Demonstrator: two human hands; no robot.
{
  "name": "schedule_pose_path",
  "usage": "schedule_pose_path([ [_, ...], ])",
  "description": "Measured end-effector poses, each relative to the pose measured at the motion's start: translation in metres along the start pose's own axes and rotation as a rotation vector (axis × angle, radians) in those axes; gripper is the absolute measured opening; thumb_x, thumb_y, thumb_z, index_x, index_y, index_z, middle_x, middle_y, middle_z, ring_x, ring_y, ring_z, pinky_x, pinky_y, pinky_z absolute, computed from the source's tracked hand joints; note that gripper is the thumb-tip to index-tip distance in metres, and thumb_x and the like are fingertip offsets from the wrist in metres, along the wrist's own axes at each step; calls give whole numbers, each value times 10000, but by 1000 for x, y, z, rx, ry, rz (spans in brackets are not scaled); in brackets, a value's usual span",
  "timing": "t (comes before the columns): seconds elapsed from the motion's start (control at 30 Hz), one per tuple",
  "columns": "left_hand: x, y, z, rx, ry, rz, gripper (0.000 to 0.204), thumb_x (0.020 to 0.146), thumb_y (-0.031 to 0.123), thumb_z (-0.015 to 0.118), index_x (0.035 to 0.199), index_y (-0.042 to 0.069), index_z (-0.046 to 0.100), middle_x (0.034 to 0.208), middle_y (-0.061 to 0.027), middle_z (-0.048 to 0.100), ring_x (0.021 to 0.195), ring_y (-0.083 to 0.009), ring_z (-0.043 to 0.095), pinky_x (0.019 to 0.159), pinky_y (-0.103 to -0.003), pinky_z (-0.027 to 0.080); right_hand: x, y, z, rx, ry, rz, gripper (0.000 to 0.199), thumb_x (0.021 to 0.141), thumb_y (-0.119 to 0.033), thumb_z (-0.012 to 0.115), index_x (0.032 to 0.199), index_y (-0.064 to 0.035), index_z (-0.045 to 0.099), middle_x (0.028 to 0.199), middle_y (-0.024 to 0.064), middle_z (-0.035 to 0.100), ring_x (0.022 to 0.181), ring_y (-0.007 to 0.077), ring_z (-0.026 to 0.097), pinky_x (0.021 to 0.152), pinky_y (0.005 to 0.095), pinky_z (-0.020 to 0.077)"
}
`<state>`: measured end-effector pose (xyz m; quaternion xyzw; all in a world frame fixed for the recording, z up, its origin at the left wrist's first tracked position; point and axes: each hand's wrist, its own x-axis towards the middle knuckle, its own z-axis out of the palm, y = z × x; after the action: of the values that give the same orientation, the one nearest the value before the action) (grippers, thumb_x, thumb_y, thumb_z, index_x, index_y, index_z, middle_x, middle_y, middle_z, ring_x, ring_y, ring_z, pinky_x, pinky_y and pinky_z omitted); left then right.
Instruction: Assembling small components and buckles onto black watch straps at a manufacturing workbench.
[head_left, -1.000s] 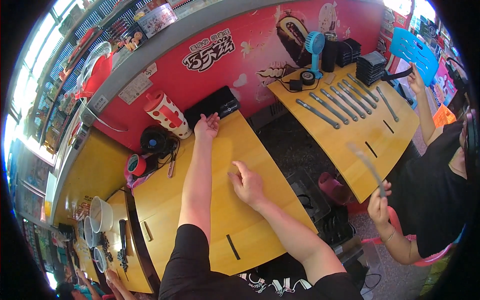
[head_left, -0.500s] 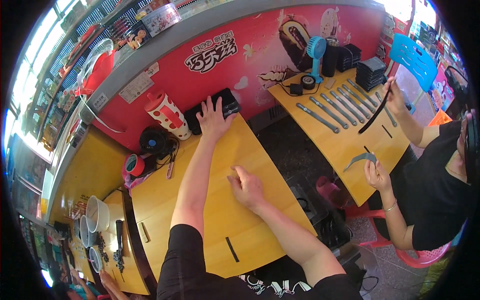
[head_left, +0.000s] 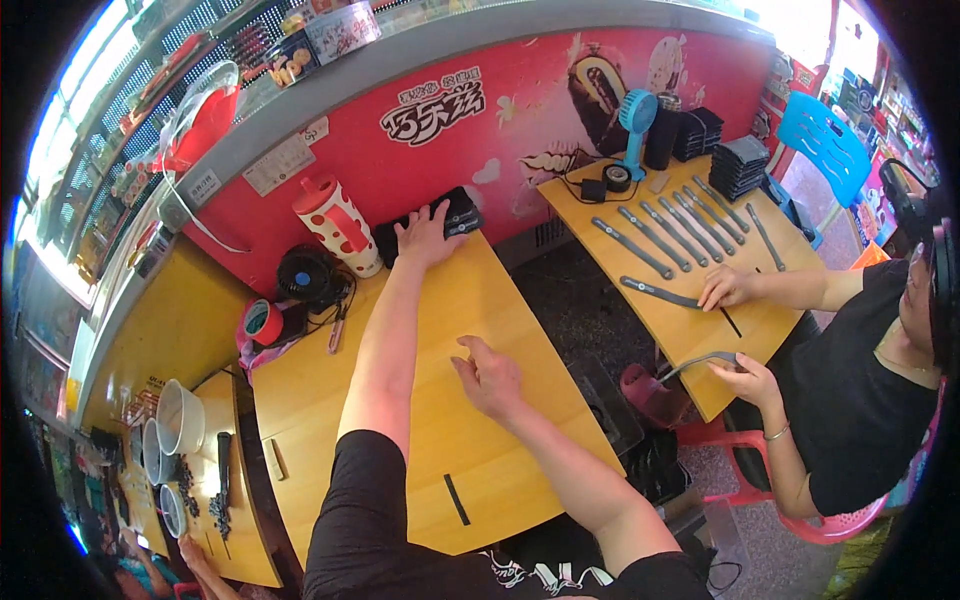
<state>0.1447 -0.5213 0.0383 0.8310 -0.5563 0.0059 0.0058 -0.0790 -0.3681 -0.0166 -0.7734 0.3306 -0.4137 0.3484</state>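
Note:
My left hand reaches to the far edge of the yellow table, its fingers curled down over a flat black stack by the red wall. Fingers and palm hide part of that stack. Above the middle of the table, my right hand holds nothing, its thumb and forefinger apart and the other fingers loosely bent. A short black strip lies on the near part of the table. Toward the left edge is a small tan bar.
A polka-dot tumbler, a small black fan and a roll of tape stand at the table's far left. To the right, a co-worker handles grey straps at another table, where several straps lie in a row.
My left hand's fingers have curled down onto the black stack from a more stretched pose. My right hand has barely moved. The co-worker has laid a dark strap on the other table.

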Motion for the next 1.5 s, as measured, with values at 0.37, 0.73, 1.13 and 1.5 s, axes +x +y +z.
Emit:
schedule_pose_path([
  [0.37,-206,26,-31,95,377,790,429,809,251,648,1212,109,601,1333,-147,533,1290,-344,442,981,-537,357,7,2,-12,87,-124,116,275,888,-186,663,1109,-36,597,713,160,645,632,316,639,567,421,478],
  [0.73,-509,-93,-43,-213,536,189,98,777,104,665,874,103,670,937,-65,671,903,-262,621,833,-422,422,4,11,6,64,-5,-137,205,911,-155,636,1054,-8,633,683,131,635,578,195,597,540,335,449],
  [1.13,-549,-395,35,174,457,-951,389,845,222,673,1195,76,589,1178,-123,594,1129,-329,522,939,-482,414,6,19,-1,67,-126,51,146,948,-96,578,1032,15,621,762,38,610,648,87,537,554,247,417],
  [1.5,-534,-459,67,237,250,-980,302,824,287,719,979,31,683,1048,-164,624,1065,-325,561,903,-432,457,6,36,-2,-61,-38,-80,176,917,-84,592,1053,20,629,845,101,673,760,154,624,668,289,490],
])
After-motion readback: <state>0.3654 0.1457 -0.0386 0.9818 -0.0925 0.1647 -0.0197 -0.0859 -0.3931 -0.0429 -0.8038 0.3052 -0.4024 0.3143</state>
